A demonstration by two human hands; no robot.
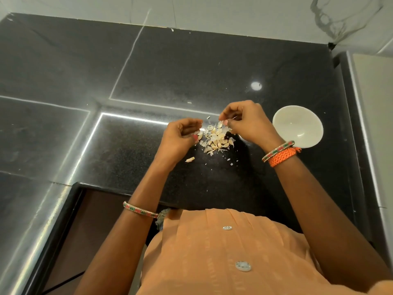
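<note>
Right hand: the right hand (244, 122) has thumb and fingertips pinched tight on a bit of garlic (221, 124), just above the far edge of the heap; whether that bit is clove or only skin is too small to tell
Left hand: the left hand (180, 135) has its fingers curled inward at the heap's left edge; I cannot tell whether it holds anything
Garlic: the heap of garlic (214, 139), cloves and papery skins mixed, lies on the counter between the two hands; one stray clove (190, 159) lies apart, near the left wrist
Risk, mixing: peeled and unpeeled pieces share one heap; a clean clove dropped back could get lost among the skins
Risk, scatter: the skins look light; a quick hand or sleeve could likely sweep the flakes (230, 161) toward the front edge and off it
Risk, slip: a small clove pinched only at the tips could pop free and skid on the polished stone
Risk, bowl: the bowl (297, 128) sits just beside the right wrist; a wide pull back could knock it
Surface: the counter (191, 71) is black speckled stone, glossy, mirroring light strips and one round lamp
Room: a pale marble-veined wall (212, 11) runs behind; a second counter stretch meets it at the left
</note>
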